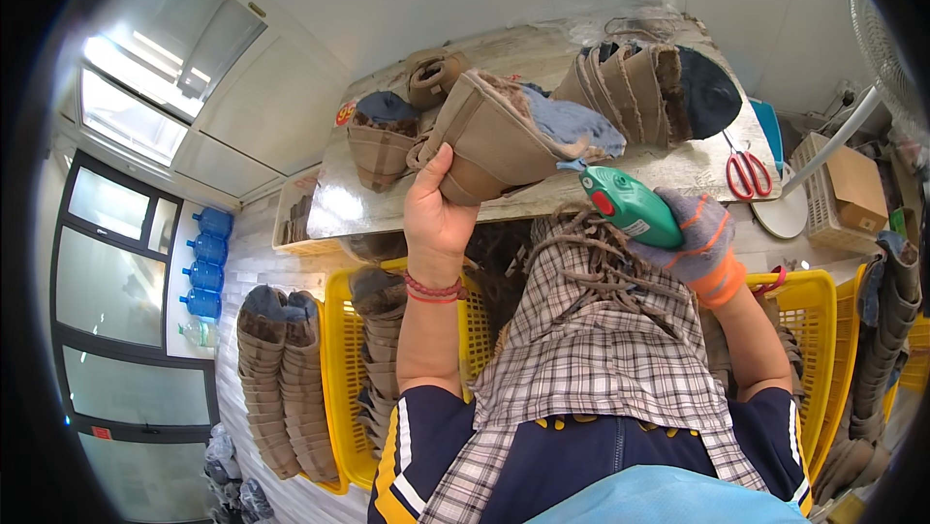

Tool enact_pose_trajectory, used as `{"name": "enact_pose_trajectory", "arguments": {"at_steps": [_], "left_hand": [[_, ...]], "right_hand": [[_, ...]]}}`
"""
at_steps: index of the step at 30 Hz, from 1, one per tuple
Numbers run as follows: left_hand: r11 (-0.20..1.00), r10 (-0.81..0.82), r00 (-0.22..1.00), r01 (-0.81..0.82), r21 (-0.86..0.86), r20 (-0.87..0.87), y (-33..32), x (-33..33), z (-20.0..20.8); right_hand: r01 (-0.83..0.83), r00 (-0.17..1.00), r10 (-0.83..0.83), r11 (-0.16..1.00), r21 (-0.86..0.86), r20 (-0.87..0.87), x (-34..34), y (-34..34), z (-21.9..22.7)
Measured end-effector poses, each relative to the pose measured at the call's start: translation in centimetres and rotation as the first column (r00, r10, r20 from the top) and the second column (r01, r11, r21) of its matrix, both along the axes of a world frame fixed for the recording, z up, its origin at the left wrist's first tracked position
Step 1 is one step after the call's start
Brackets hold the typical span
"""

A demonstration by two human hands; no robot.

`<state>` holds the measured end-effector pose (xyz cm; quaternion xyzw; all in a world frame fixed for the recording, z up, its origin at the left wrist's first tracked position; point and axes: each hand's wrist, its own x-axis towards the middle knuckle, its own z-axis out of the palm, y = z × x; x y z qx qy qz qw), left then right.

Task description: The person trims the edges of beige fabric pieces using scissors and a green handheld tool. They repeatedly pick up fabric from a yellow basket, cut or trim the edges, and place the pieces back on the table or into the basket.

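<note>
My left hand (438, 219), bare with a red bracelet at the wrist, grips a brown boot upper (489, 141) raised over the worktable. Fleece and a blue-grey inner lining (572, 119) show at its opening. My right hand (699, 238), in a grey and orange glove, is closed round a green handheld electric cutter (635, 209) with a red button. The cutter's small tip is close to the upper's lower right edge; whether they touch, I cannot tell. Laces (601, 258) lie over my checked apron below the cutter.
On the worktable (334, 204) sit a row of nested uppers (620, 88), two single uppers (383, 141) and red-handled scissors (748, 173). Yellow baskets (339, 350) with stacked uppers flank me. A fan (886, 49) stands at right, above a cardboard box (857, 180). Blue water bottles (205, 262) line the left wall.
</note>
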<state>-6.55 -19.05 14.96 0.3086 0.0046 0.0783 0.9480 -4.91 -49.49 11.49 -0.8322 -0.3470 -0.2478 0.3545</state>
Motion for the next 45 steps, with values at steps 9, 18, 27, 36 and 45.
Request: {"name": "enact_pose_trajectory", "arguments": {"at_steps": [9, 18, 27, 36, 45], "left_hand": [[0.951, 0.070, 0.947, -0.158, 0.266, 0.313, -2.5, -0.1, -3.0], [0.542, 0.052, 0.918, -0.356, 0.761, 0.393, -3.3, -0.9, -5.4], [-0.428, -0.299, 0.729, -0.680, 0.596, 0.616, -3.5, -0.9, -4.4], [-0.471, -0.440, 0.734, -0.679, 0.563, 0.517, -5.9, -2.4, -4.5], [-0.611, -0.419, 0.748, -0.652, 0.450, 0.515, -4.7, -4.2, -3.5]], "right_hand": [[-0.053, 0.928, 0.144, 0.964, 0.260, -0.345, -0.3, 1.7, -0.7], [0.006, 0.853, 0.207, 0.914, 0.406, -0.478, -0.3, 2.6, -0.9], [0.147, 0.754, 0.179, 0.892, 0.428, -0.631, -0.4, 1.8, -1.5], [0.292, 0.685, 0.203, 0.804, 0.519, -0.700, -0.2, 0.3, -1.2], [0.389, 0.684, 0.129, 0.768, 0.509, -0.718, 2.3, -2.4, -2.2]]}}
